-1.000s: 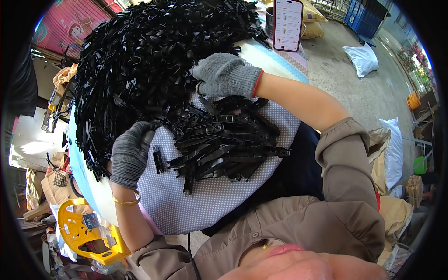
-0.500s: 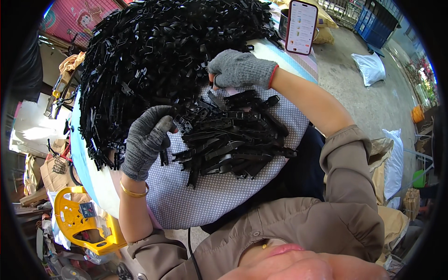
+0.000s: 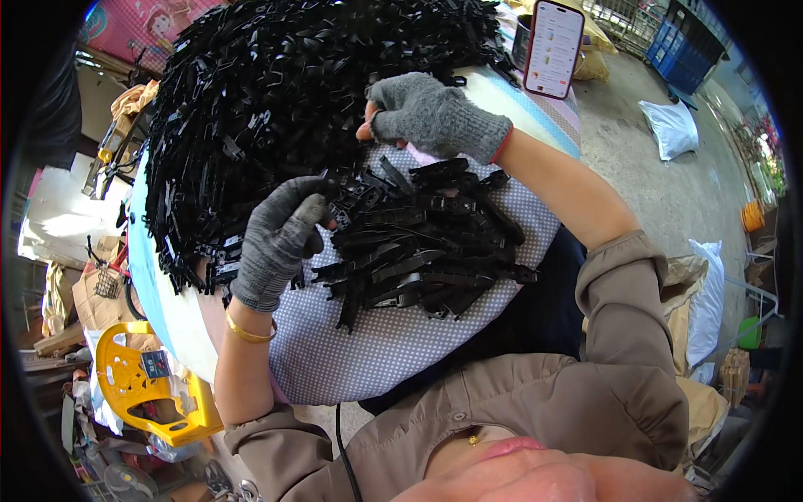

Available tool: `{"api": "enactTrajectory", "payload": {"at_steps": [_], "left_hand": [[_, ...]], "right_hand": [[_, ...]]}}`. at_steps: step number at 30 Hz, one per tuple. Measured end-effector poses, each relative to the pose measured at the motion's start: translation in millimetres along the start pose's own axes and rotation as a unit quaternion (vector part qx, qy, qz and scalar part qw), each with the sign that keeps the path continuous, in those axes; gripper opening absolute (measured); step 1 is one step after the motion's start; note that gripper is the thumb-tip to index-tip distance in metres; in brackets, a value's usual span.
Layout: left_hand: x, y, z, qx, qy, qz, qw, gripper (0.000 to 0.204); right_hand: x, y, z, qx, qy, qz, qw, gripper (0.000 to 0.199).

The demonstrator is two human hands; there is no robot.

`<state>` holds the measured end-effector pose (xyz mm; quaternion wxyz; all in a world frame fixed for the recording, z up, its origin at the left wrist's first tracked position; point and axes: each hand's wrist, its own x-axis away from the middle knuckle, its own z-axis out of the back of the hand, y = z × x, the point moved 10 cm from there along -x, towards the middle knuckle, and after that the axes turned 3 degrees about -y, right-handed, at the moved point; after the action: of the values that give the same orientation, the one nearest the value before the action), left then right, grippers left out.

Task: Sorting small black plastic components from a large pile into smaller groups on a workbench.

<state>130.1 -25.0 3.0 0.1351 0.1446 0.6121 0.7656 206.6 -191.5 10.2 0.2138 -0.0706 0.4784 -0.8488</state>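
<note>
My left hand [image 3: 280,238], in a dark grey fingerless knit glove, is at the left end of a small heap of long black plastic clips [image 3: 418,243]. Its fingers are curled, and black pieces beside the fingertips hide whether it grips one. Above the small heap, my right hand [image 3: 435,117], in a lighter grey glove with a red cuff, hovers at the edge of the big pile of black plastic pieces [image 3: 276,100]. Those fingers are bent inward too, and their tips are partly hidden against the black pile.
A round table with a dotted cloth [image 3: 335,360] carries both heaps. A phone [image 3: 554,48] leans on a dark cup at the far right of the table. A yellow plastic chair [image 3: 138,376] stands at the left. White sacks [image 3: 672,125] and a blue bin [image 3: 686,50] are on the right.
My left hand has moved slightly up and right at the small heap's end. My right hand has drawn slightly up, its fingers still curled. The view has shifted a little.
</note>
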Motion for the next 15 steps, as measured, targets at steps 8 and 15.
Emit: {"api": "enactTrajectory", "payload": {"at_steps": [8,15], "left_hand": [[3,6,-7,-0.014,0.022,-0.007,1.000,0.031],[0,1,-13,0.006,0.014,0.028,0.999,0.029]], "right_hand": [[16,-3,-49,-0.236,-0.106,-0.093,0.961,0.016],[25,-5,-58,-0.259,-0.155,-0.104,0.948,0.035]]}}
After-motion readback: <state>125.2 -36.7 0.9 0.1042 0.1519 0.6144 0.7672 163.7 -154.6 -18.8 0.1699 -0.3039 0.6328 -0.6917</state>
